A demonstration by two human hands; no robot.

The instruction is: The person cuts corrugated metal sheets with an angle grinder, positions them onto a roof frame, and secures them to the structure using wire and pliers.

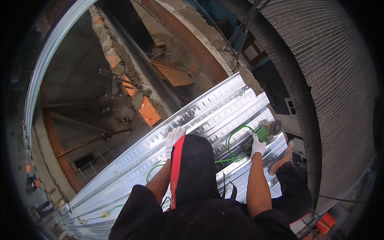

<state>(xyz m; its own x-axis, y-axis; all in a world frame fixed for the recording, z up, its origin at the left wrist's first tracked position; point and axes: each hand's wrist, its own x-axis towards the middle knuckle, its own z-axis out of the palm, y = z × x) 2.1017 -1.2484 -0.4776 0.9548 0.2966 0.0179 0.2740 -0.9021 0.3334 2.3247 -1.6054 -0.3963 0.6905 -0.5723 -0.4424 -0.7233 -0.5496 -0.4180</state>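
In a white glove, my left hand [174, 138] lies with straightened fingers on a ridged, perforated silver metal sheet [216, 102], partly hidden by my dark clothing with a red stripe. My right hand [257, 146], also gloved, grips a green angle grinder [264, 132] with a grey disc, just above the sheet's right part. A green cord [229, 142] loops from the grinder across the metal. My foot [282, 160] rests on the sheet to the right of that hand.
A broken brick wall edge [149, 110] and open drop with rubble and boards [176, 74] lie beyond the sheet. A corrugated grey roof [332, 68] is at right, a red container [325, 222] at lower right. A small figure [31, 182] is far below left.
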